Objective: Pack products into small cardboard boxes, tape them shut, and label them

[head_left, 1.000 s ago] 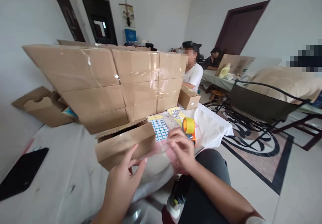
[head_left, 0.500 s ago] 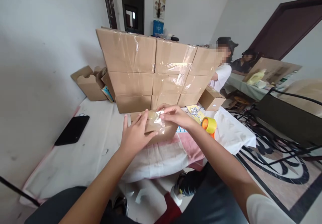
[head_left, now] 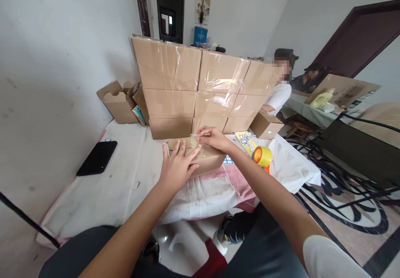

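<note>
A small cardboard box (head_left: 208, 163) lies on the cloth-covered table in front of me, with shiny clear tape (head_left: 196, 148) across its top. My left hand (head_left: 177, 165) rests on the box's left side, fingers spread. Over the far part of the top, my right hand (head_left: 213, 138) has thumb and fingertips pinched together on the tape; the exact grip is partly hidden. To the right sits a yellow tape roll (head_left: 265, 156) with an orange core, leaning by another orange piece. Behind the box stands a wall of taped cardboard boxes (head_left: 170, 103), stacked in rows.
A black phone-like tablet (head_left: 97, 158) lies at the left. Open cartons (head_left: 120, 106) stand by the wall, and a closed carton (head_left: 266, 124) sits at the right. A yellow patterned booklet (head_left: 246, 142) lies near the tape roll. Two people (head_left: 278, 97) are beyond, at the right.
My right hand has shifted slightly toward the far side of the box top with its fingertips on the tape. My left hand's fingers have spread toward the tape. The view has turned slightly left.
</note>
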Motion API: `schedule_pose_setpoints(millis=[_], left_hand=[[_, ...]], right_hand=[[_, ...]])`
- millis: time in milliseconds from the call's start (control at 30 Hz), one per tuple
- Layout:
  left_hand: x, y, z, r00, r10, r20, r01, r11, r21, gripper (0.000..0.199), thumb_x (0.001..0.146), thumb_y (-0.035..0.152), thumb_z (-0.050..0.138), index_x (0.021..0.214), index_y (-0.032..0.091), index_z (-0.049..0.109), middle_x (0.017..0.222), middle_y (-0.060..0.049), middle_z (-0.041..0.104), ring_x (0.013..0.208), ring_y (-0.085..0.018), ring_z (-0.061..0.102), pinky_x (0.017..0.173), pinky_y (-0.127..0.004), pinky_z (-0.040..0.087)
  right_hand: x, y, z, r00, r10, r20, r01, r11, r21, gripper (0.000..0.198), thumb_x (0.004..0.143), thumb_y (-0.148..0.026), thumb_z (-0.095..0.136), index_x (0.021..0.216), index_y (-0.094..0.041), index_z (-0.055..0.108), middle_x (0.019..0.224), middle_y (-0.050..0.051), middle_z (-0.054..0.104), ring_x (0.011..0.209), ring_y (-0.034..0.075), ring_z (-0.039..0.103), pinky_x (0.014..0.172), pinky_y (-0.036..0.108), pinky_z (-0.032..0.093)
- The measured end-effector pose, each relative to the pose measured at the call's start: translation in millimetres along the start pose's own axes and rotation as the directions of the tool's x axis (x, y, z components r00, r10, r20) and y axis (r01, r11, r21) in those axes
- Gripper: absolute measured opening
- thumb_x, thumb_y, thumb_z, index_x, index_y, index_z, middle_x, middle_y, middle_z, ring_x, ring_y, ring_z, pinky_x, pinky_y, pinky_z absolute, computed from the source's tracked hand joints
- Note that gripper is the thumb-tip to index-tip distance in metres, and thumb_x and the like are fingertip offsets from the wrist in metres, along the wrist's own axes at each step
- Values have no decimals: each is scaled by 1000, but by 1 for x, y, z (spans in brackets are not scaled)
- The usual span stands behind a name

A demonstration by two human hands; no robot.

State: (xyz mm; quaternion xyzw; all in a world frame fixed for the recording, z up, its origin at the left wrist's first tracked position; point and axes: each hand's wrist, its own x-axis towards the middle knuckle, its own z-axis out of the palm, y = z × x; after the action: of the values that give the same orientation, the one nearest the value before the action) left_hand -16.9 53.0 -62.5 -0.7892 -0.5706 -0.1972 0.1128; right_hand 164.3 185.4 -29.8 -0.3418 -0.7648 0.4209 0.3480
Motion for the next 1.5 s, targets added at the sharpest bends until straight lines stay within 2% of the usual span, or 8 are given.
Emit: schedule_pose_setpoints(millis=[200,500,667,767,900,1067,1367,1500], left_hand=[[-2,3,6,1000,19,-17,-18,1000,25,44,96,45,55,139,38,59,152,-21,50,144,-41,42,114,-76,22],[-1,4,6,1000,7,-20,-7,1000,7,44,97,45,53,140,38,59,152,-20,50,145,-41,42,114,-78,21],[-1,5,5,1000,8,-19,-9,1000,-10,43,97,44,54,138,36,61,150,-19,52,143,-41,43,114,-78,21],[-3,6,5,999,6,-38,-8,999,-41,42,97,42,55,137,35,62,153,-14,50,143,-44,42,113,-80,21],[-3,6,7,998,42,-50,-49,987,-152,41,98,36,55,138,33,59,151,-4,53,144,-40,43,116,-81,14],[0,-1,14,978,150,-148,-178,964,-199,32,101,30,53,132,29,61,140,-1,64,136,-28,54,121,-71,13],[-1,-2,14,895,303,-328,-338,940,-54,27,100,20,53,125,24,63,128,0,72,121,-20,66,99,-41,41],[-2,-14,0,941,232,-248,-237,971,11,25,100,20,50,122,25,62,126,1,73,116,-20,67,102,-43,38]], right_hand=[[1,1,1,1000,-26,-9,23,978,-208,12,77,-31,76,75,-19,74,113,7,62,110,22,62,107,42,40],[-2,-16,24,979,131,-154,-198,776,-599,27,81,-40,74,67,-18,64,142,8,52,133,33,44,108,54,32],[4,-16,18,927,141,-347,-353,638,-684,47,70,-56,80,89,-18,60,138,16,48,130,37,43,105,50,36],[6,-15,8,896,197,-398,-434,577,-692,59,71,-66,74,100,-18,58,129,16,55,124,38,49,102,50,36],[6,-17,3,927,285,-243,-373,647,-665,54,79,-70,65,103,-22,60,116,9,68,114,31,59,100,44,37],[7,-26,6,888,432,-156,-419,621,-662,60,72,-81,64,81,-21,64,93,8,74,86,27,67,75,34,44],[13,-3,-25,879,356,-316,-476,678,-560,42,90,-59,58,81,-19,66,92,9,74,89,23,67,72,29,43],[-46,34,-72,769,414,-487,-623,652,-431,38,98,-49,47,105,-16,64,109,12,72,100,23,67,77,29,46]])
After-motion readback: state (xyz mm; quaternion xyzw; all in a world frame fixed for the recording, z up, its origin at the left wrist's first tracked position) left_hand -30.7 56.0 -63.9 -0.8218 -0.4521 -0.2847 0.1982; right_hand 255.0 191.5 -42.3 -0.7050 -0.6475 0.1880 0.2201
